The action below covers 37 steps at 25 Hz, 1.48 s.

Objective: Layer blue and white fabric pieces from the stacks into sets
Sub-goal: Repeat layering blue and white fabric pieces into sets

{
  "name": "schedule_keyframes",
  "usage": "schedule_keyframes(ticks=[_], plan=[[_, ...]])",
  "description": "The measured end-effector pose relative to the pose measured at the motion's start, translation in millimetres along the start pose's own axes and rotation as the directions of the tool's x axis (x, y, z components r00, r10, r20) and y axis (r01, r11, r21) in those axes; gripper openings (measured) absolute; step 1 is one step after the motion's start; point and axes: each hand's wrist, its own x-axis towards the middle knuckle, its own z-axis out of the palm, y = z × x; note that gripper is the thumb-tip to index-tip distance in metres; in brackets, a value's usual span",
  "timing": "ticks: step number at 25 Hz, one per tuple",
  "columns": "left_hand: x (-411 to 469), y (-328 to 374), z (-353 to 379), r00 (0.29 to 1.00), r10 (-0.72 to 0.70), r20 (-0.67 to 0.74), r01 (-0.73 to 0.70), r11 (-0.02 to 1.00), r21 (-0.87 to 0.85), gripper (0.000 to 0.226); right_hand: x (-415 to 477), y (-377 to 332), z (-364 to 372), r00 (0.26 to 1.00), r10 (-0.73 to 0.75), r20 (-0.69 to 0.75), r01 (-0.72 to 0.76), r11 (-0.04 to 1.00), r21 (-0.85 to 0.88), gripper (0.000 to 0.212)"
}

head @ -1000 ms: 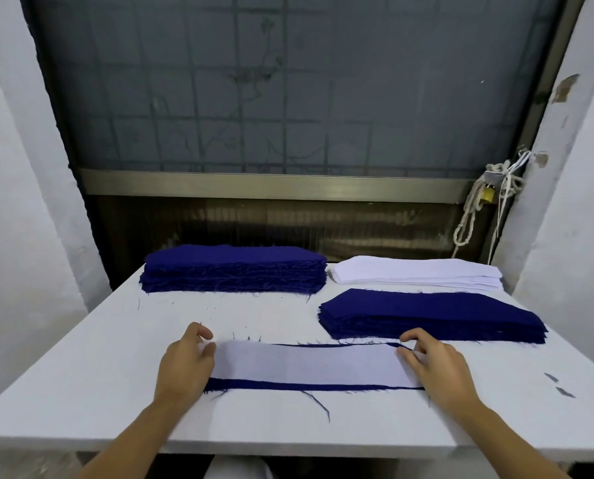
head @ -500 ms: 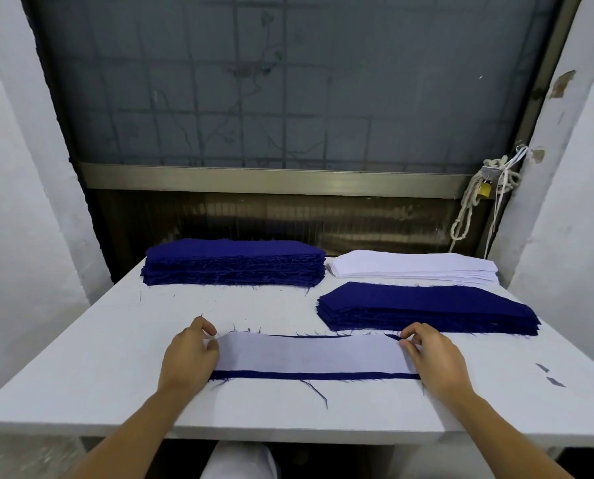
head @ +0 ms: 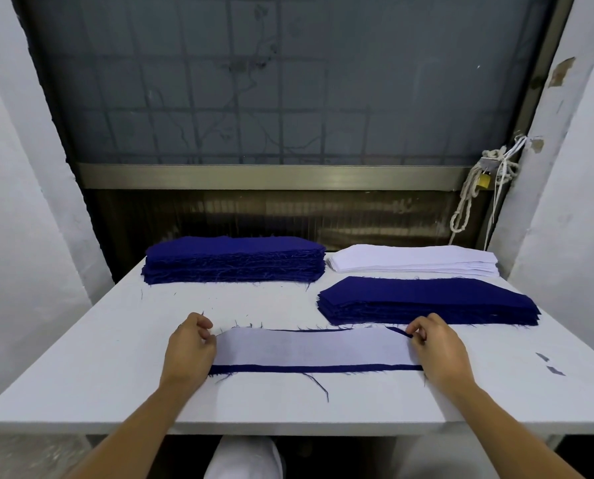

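Note:
A white fabric piece [head: 312, 346] lies on top of a blue fabric piece [head: 316, 368] near the table's front; blue shows along the near edge and in slivers along the far edge. My left hand [head: 189, 350] pinches the left end of the white piece with curled fingers. At the right end, my right hand [head: 438, 350] pinches the far corner. A tall blue stack [head: 235, 259] sits at the back left, a white stack [head: 413, 259] at the back right, and a lower blue stack [head: 426, 300] lies in front of the white one.
The white table [head: 81, 368] stands between two white walls, with a dark window behind. Two small blue scraps [head: 549, 364] lie near the right edge. A rope and padlock [head: 482, 181] hang at the back right. A loose blue thread [head: 318, 385] trails toward the front edge.
Both hands have slid slightly toward the far corners of the layered pieces and their fingers have curled into pinches. The white piece sits a little farther back on the blue one.

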Motion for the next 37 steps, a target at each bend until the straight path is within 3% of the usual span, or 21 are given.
schedule_keyframes(ticks=[5,9,12,17,22,26,37], plan=[[-4,6,-4,0.999,0.037,0.007,-0.037,0.999,-0.001,0.029,-3,-9,-9,1.000,-0.009,-0.007,0.009,0.998,-0.058,0.022],[-8,12,-8,0.995,0.101,0.009,-0.100,0.956,0.275,0.027,-2,-14,-15,0.996,0.003,0.089,0.006,0.995,-0.099,0.025],[13,26,-10,0.970,0.209,0.121,-0.241,0.885,0.398,0.030,13,-16,-21,0.991,0.041,0.130,-0.029,0.995,-0.098,0.022],[64,87,5,0.930,0.298,0.215,-0.348,0.904,0.249,0.020,60,-26,-34,0.998,0.033,0.055,-0.032,0.999,-0.033,0.020],[110,163,55,0.880,0.346,0.325,-0.411,0.898,0.157,0.017,121,-33,-29,0.996,0.033,0.088,-0.030,0.999,-0.045,0.017],[130,208,112,0.861,0.332,0.385,-0.409,0.902,0.138,0.002,168,-32,-8,0.990,0.020,0.139,-0.012,0.998,-0.057,0.009],[178,239,259,0.862,0.253,0.439,-0.352,0.922,0.160,0.035,257,-5,64,0.978,-0.036,0.204,0.060,0.992,-0.114,0.020]])
